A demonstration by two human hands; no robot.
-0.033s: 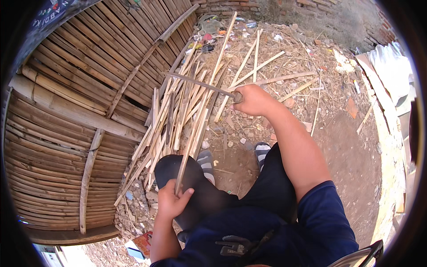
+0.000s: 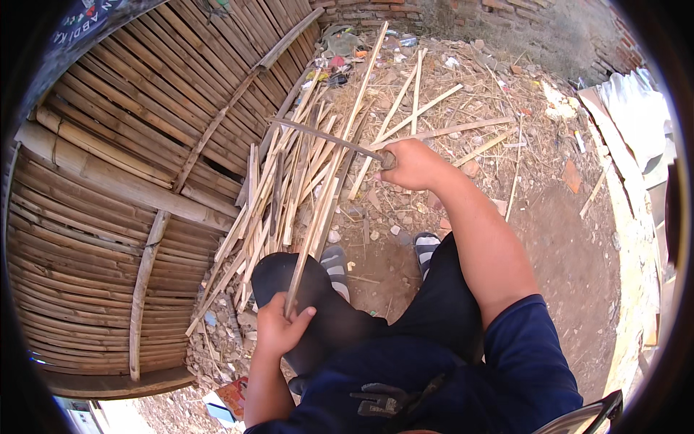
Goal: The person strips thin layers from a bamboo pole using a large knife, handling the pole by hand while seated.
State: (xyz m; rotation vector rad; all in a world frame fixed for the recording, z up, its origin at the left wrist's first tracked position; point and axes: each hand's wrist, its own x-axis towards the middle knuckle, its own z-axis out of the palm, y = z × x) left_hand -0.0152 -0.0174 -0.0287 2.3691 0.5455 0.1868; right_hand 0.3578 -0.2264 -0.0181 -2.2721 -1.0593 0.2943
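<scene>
My left hand [image 2: 279, 325], low over my left knee, is closed around the near end of a long, pale wooden strip [image 2: 295, 283]. The strip slants away from me, past the knee and over a loose pile of similar strips [image 2: 269, 210]. Farther out, my right hand [image 2: 413, 165] grips the round wooden handle of a long-bladed knife [image 2: 325, 135]. Its narrow dark blade points left and crosses the held strip; whether it touches the strip I cannot tell. Part of the handle is hidden inside my fist.
A bamboo slat wall [image 2: 108, 275] stands close on my left. Several loose strips [image 2: 434, 108] lie crossed on littered ground ahead, before a brick wall [image 2: 376, 11]. My sandalled feet [image 2: 335, 267] rest on bare dirt. A pale ledge [image 2: 622, 188] runs along the right.
The far end of the held strip has shifted very slightly to the right and nearer. Both hands keep their grips.
</scene>
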